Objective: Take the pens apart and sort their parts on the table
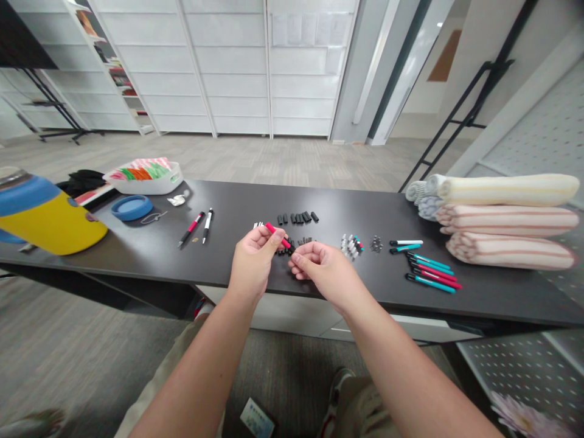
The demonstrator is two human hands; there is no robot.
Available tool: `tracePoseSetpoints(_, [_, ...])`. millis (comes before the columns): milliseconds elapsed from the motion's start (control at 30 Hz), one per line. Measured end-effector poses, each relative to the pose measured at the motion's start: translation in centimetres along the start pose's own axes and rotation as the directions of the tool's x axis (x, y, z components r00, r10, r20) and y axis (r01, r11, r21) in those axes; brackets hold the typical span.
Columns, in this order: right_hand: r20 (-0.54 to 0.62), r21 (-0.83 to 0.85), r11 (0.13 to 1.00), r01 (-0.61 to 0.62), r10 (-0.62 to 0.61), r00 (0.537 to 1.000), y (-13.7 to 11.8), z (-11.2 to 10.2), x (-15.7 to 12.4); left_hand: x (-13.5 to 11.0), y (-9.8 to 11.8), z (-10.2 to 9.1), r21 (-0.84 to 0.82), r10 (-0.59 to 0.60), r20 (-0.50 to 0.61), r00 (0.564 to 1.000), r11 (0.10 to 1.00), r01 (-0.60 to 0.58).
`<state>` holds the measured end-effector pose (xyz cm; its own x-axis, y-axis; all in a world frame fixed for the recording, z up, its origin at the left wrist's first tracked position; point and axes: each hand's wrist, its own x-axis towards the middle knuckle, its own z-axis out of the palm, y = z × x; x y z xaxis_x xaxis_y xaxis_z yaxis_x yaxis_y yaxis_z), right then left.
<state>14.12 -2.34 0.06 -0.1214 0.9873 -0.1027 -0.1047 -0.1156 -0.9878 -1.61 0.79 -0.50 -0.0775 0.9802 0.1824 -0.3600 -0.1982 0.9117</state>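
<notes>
My left hand [253, 252] is curled around a red pen barrel [279, 236], thumb and fingers pinching it near the middle. The barrel is tilted, its upper end pointing away to the left and its black tip down toward my right hand [319, 264]. It sits just above the near edge of the dark table [237, 255], not touching it.

The right hand is loosely closed, fingertips bunched just beside the barrel's black tip. Can't tell if it's pinching a small part; the fingers hide whatever's inside.

Everything else, relative to the red barrel:
- Just behind it: a row of small black caps [297, 217]. More black bits right behind my hands are partly hidden by my knuckles, so no count.
- Just left of its upper end: a few thin white pieces [258, 225], too small to make out.
- Further left: 2 finished pens [199, 226], 1 red and 1 white, lying side by side.
- Far left: a blue round lid [132, 207], a white tray [146, 176] of coloured packets, and a yellow and blue thing [43, 219] cut off by the frame edge.
- To the right: a cluster of small mixed parts [352, 245], then a tiny dark pile [376, 244], hard to make out.
- Further right: a group of teal and red pens [431, 271].
- Far right: stacked rolled towels [502, 219].

My knees are below the table edge, partly covered by my forearms.
</notes>
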Motion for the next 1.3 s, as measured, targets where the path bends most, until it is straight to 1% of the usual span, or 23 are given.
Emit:
tracePoseSetpoints(167, [-0.028,-0.071,0.997,0.042,-0.044,0.999,0.4,-0.3,0.1,0.1,0.2,0.2,-0.051,-0.006,-0.044,0.999,0.999,0.004])
tracePoseSetpoints(300, [-0.044,-0.192,0.976,0.102,-0.113,0.993,-0.6,-1.5,-0.4,0.2,0.3,0.3,-0.075,-0.029,-0.069,0.997,0.997,0.024])
tracePoseSetpoints(367, [-0.07,-0.27,0.951,0.149,-0.174,0.982,-1.9,-2.8,-0.7,0.2,0.4,0.3,-0.074,-0.035,-0.069,0.997,0.997,0.03])
tracePoseSetpoints(400, [-0.102,-0.309,0.936,0.17,-0.21,0.972,-2.6,-3.7,-1.0,0.2,0.4,0.3,-0.075,-0.038,-0.068,0.997,0.997,0.033])
tracePoseSetpoints(433, [-0.143,-0.357,0.915,0.186,-0.251,0.957,-3.3,-4.7,-1.2,0.2,0.4,0.3,-0.077,-0.04,-0.067,0.997,0.996,0.035])
tracePoseSetpoints(500, [-0.216,-0.482,0.857,0.183,-0.318,0.923,-4.8,-6.9,-1.8,0.1,0.5,0.3,-0.084,-0.048,-0.067,0.997,0.996,0.043])
tracePoseSetpoints(533, [-0.237,-0.562,0.811,0.161,-0.345,0.908,-5.4,-8.0,-2.1,0.1,0.5,0.4,-0.087,-0.051,-0.068,0.996,0.995,0.045])
tracePoseSetpoints(567, [-0.257,-0.657,0.745,0.113,-0.363,0.896,-6.0,-9.1,-2.5,0.1,0.5,0.4,-0.088,-0.054,-0.069,0.996,0.995,0.048])
tracePoseSetpoints(633, [-0.289,-0.832,0.553,-0.044,-0.364,0.885,-6.7,-10.9,-3.0,0.1,0.5,0.4,-0.086,-0.056,-0.067,0.996,0.995,0.05])
tracePoseSetpoints(700, [-0.311,-0.911,0.369,-0.184,-0.325,0.893,-6.8,-11.9,-3.2,0.1,0.5,0.4,-0.084,-0.056,-0.062,0.997,0.995,0.05])
tracePoseSetpoints(733, [-0.318,-0.927,0.296,-0.23,-0.294,0.901,-6.7,-12.1,-3.2,0.1,0.5,0.4,-0.083,-0.055,-0.06,0.997,0.995,0.05])
tracePoseSetpoints(800, [-0.311,-0.943,0.196,-0.27,-0.224,0.924,-6.3,-12.1,-3.1,0.1,0.5,0.4,-0.08,-0.057,-0.06,0.997,0.995,0.052])
tracePoseSetpoints(867, [-0.299,-0.95,0.144,-0.277,-0.159,0.941,-5.8,-11.8,-2.8,0.1,0.6,0.4,-0.076,-0.061,-0.066,0.996,0.995,0.056])
tracePoseSetpoints(933, [-0.294,-0.952,0.131,-0.278,-0.125,0.948,-5.4,-11.6,-2.4,0.1,0.7,0.5,-0.074,-0.065,-0.072,0.995,0.995,0.059])
tracePoseSetpoints(1000, [-0.295,-0.95,0.142,-0.278,-0.118,0.948,-5.2,-11.7,-2.1,0.1,0.8,0.5,-0.072,-0.069,-0.072,0.995,0.995,0.064])
tracePoseSetpoints(1133, [-0.297,-0.942,0.204,-0.268,-0.129,0.946,-4.8,-12.2,-1.7,0.1,0.9,0.6,-0.067,-0.082,-0.069,0.994,0.995,0.077])
tracePoseSetpoints(1300, [-0.343,-0.919,0.255,-0.301,-0.139,0.929,-4.5,-12.2,-1.5,0.1,0.7,0.4,-0.065,-0.075,-0.06,0.995,0.995,0.071])
